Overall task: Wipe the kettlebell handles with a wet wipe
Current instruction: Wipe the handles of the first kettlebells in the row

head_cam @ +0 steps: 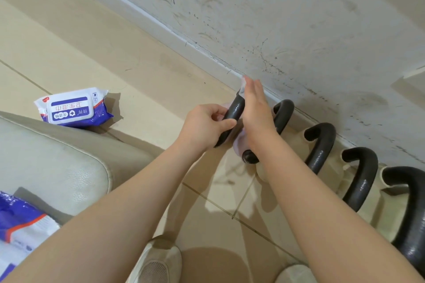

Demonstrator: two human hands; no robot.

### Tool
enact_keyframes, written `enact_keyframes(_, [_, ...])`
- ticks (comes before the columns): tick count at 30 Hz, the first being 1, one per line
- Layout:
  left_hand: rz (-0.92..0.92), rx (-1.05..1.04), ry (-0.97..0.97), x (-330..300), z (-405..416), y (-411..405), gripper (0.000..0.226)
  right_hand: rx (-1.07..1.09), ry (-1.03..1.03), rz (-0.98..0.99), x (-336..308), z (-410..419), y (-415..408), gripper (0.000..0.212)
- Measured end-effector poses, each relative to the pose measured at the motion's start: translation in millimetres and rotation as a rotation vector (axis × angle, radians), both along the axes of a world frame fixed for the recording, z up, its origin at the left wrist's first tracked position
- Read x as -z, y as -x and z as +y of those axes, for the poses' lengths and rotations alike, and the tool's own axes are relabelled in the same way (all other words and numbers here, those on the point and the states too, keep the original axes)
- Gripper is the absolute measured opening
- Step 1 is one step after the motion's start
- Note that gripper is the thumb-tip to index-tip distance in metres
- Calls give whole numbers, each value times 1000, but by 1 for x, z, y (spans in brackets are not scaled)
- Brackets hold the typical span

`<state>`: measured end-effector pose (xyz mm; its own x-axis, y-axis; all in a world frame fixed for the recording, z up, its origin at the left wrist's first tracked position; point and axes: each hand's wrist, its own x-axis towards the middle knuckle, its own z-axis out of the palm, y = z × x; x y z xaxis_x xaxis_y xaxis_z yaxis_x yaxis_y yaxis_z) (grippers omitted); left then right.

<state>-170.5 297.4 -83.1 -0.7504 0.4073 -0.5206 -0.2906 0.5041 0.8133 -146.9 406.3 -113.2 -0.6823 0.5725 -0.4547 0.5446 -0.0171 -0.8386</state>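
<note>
A row of kettlebells stands along the wall, each with a black handle. My left hand [208, 125] grips the black handle [233, 110] of the leftmost kettlebell, thumb and fingers pinched round it. My right hand [255, 108] lies flat against the handle's right side, fingers straight, pressing a white wet wipe [243, 84] whose corner sticks out past my fingertips. That kettlebell's pale pink body [239, 142] shows just below my hands. Further handles follow to the right: a second handle [284, 114], a third handle [322, 145] and more beyond.
A blue and white wet wipe pack [73, 108] lies on the tiled floor to the left. A pale cushioned seat [57, 161] fills the lower left, with another wipe pack [20, 225] on it. The scuffed wall [299, 30] runs behind the row. My shoes [158, 262] are at the bottom.
</note>
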Motion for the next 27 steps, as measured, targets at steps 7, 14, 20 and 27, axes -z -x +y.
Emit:
enact_keyframes(7, [-643, -289, -169, -5, -10, 12, 10, -318, -247, -47, -18, 28, 13, 42])
enact_keyframes(14, [-616, -695, -106, -2, -30, 34, 28, -1506, -1048, -432, -49, 6, 26, 52])
enact_keyframes(20, [-539, -717, -159, -19, -31, 46, 22, -1495, -1390, -434, -33, -52, -12, 40])
enact_keyframes(27, [-588, -686, -249, -21, -38, 39, 19, -1690, -1853, -264, -6, -49, -55, 50])
